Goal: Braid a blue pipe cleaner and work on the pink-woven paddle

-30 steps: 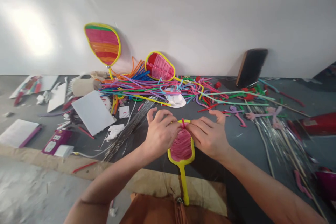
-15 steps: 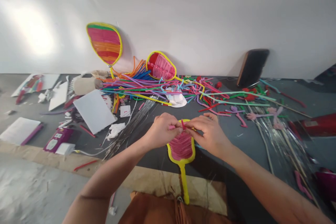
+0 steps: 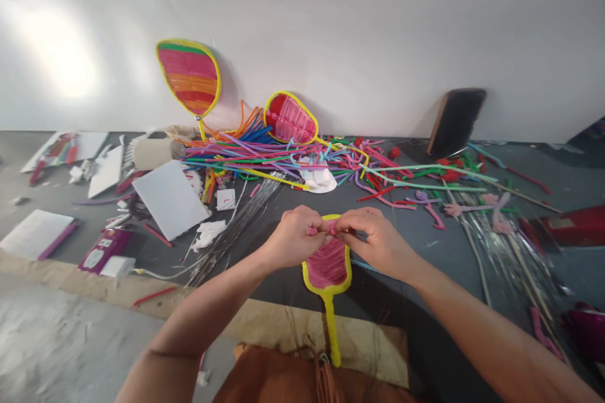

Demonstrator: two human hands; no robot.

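A paddle-shaped fan (image 3: 327, 266) with a yellow rim, yellow handle and pink filling lies on the dark table, its handle toward me. Above its upper part, my left hand (image 3: 299, 234) and my right hand (image 3: 369, 236) meet with thumbs and forefingers pinched. Between the fingertips runs a short pink pipe cleaner (image 3: 332, 227), held by both hands. The fingers cover most of it and the top of the fan.
Behind lies a heap of coloured pipe cleaners (image 3: 236, 152). Two more fans, one striped (image 3: 189, 79) and one pink and red (image 3: 290, 118), lean by the wall. A phone (image 3: 456, 121) stands at right. White card (image 3: 170, 200) and a purple box (image 3: 104, 250) are at left.
The pink pipe cleaner's end, which stuck up between my fingers, is now pressed down. My right hand has shifted slightly, its fingers curling closer together. The fan stays in place.
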